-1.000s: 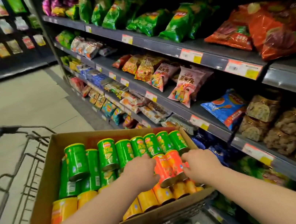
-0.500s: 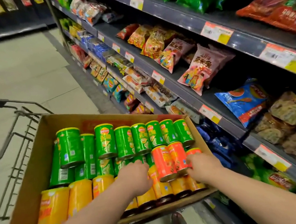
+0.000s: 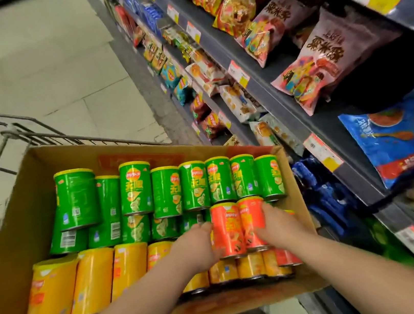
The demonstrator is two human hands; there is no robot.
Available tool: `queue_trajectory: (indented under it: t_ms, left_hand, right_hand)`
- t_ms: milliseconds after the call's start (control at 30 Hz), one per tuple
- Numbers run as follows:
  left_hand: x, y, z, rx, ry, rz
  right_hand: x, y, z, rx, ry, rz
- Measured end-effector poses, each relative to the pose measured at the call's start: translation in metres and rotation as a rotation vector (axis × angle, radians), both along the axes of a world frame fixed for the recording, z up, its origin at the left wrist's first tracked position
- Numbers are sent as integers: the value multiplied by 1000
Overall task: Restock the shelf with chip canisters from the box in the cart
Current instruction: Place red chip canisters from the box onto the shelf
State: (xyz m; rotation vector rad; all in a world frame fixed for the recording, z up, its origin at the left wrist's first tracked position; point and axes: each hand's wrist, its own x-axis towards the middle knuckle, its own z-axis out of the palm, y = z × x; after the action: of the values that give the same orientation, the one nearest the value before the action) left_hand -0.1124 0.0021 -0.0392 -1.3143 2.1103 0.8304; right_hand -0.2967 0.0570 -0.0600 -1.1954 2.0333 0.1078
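Note:
An open cardboard box (image 3: 16, 239) sits in a wire cart (image 3: 17, 134). It holds rows of lying chip canisters: green ones (image 3: 165, 191) at the far side, yellow ones (image 3: 92, 280) near me. Two orange-red canisters (image 3: 229, 230) lie side by side on top at the right. My left hand (image 3: 196, 244) presses against the left orange-red canister, fingers curled at its side. My right hand (image 3: 277, 223) grips the right orange-red canister (image 3: 250, 220) from its right side. More orange canisters lie partly hidden under both hands.
Dark shelving (image 3: 287, 107) runs along the right, stocked with snack bags and price tags (image 3: 322, 151). A blue bag (image 3: 396, 136) and pink bags (image 3: 325, 58) sit at box height. Tiled floor (image 3: 38, 61) lies left of the shelves.
The view has tilted down and moved closer to the box. Both hands have closed in on the two orange-red canisters from either side.

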Motion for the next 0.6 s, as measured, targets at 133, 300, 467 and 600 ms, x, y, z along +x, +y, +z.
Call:
queue_trajectory:
  t_ms: [133, 300, 467, 600]
  left_hand:
    - [-15, -4, -7, 97, 117, 265]
    - [-25, -3, -24, 308, 233, 669]
    - [-28, 5, -30, 294, 271, 750]
    - [-19, 9, -30, 294, 288, 783]
  right_hand:
    - [1, -6, -9, 31, -4, -50]
    - [-2, -9, -15, 42, 19, -75]
    - [3, -12, -13, 26, 52, -67]
    - [12, -9, -19, 16, 19, -110]
